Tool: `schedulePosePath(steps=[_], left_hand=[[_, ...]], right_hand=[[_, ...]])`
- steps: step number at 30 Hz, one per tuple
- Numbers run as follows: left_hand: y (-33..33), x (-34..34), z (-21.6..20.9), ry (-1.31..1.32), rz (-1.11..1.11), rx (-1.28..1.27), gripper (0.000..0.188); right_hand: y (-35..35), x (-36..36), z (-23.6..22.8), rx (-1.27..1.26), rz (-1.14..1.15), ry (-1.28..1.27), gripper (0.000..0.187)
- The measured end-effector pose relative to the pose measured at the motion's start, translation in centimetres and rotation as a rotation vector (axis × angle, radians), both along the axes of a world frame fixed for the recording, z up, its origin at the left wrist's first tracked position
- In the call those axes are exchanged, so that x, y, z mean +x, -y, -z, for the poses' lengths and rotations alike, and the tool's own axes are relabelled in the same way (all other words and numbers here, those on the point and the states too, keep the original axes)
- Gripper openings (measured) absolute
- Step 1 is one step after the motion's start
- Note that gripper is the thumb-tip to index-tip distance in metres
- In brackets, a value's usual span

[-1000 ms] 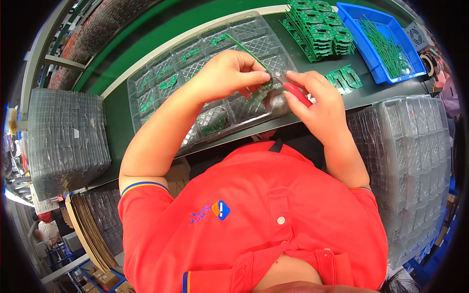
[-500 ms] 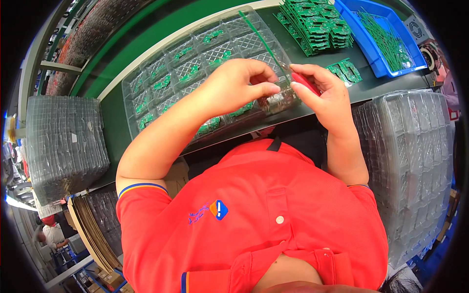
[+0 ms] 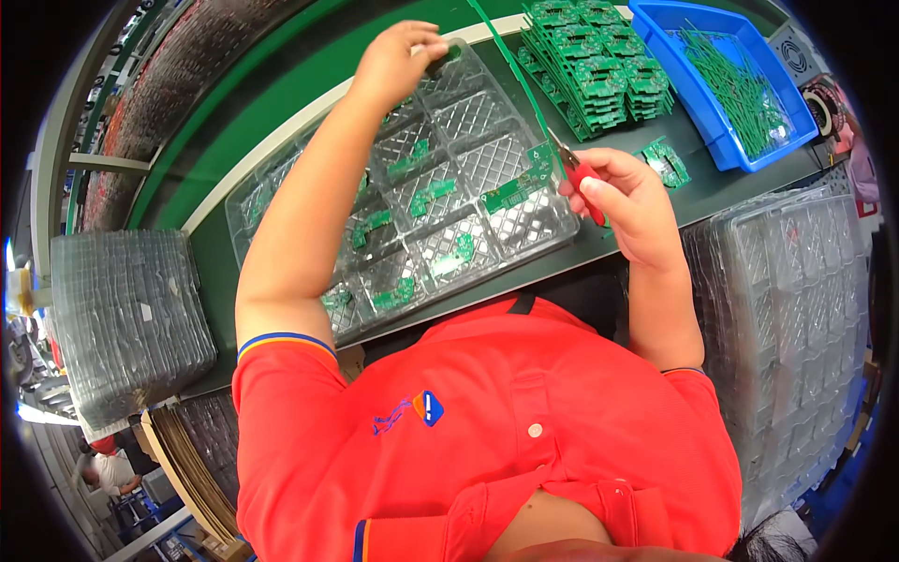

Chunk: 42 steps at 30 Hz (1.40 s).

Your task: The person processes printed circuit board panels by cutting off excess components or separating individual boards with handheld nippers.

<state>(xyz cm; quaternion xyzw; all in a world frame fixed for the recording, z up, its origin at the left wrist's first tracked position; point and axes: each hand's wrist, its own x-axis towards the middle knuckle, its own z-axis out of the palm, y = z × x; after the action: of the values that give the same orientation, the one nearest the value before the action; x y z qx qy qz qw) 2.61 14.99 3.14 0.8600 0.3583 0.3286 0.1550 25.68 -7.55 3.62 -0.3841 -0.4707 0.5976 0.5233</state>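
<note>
Pliers [image 3: 579,173] sit gripped in the right hand [image 3: 627,201] beside a green strip [image 3: 526,94]; swinging that strip could knock boards [image 3: 433,199] in the clear tray [image 3: 485,155]. The left hand [image 3: 398,66] curls at the tray's far edge, its hold unclear to me.

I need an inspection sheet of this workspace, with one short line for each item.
Surface: dark table, partly covered.
Work things: see-through tray with green boards in several compartments; red-handled tool; long green strip running up from beside the tool.
Clutter: board stack and blue bin with thin green pieces inside, at upper right.
Left hand: at the tray's far corner; whether it holds something is unclear.
Right hand: closed on the red-handled tool.
Cables: nothing seen clearly.
Surroundings: left tray stack, right tray stack; a person in the far-left background.
</note>
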Motion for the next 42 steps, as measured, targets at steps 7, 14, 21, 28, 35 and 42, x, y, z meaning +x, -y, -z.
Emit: schedulePosePath(steps=[7, 14, 21, 28, 35, 42], left_hand=[[1.2, 1.9, 0.9, -0.093, 0.005, 0.021, 0.020], [8.1, 4.0, -4.8, 0.025, 0.373, -0.807, 0.020], [7.7, 4.7, -4.4, -0.056, 0.130, -0.741, 0.020], [5.5, 2.0, -0.3, -0.353, -0.024, 0.077, 0.015], [14.1, 5.0, -5.1, 0.049, 0.167, -0.132, 0.021], [18.6, 6.8, -3.4, 0.405, 0.392, -0.369, 0.094]], right_hand=[[-1.7, -0.1, -0.3, 0.099, 0.230, 0.277, 0.030], [-3.2, -1.0, -0.8, 0.445, 0.435, 0.846, 0.029], [-3.5, -0.4, -0.5, 0.637, 0.645, 1.117, 0.031], [-6.2, 7.7, -0.6, 0.006, 0.593, -0.238, 0.029], [-3.1, 2.1, -0.8, -0.054, 0.332, -0.534, 0.030], [-1.4, -5.5, -2.3, 0.179, 0.309, -0.432, 0.032]])
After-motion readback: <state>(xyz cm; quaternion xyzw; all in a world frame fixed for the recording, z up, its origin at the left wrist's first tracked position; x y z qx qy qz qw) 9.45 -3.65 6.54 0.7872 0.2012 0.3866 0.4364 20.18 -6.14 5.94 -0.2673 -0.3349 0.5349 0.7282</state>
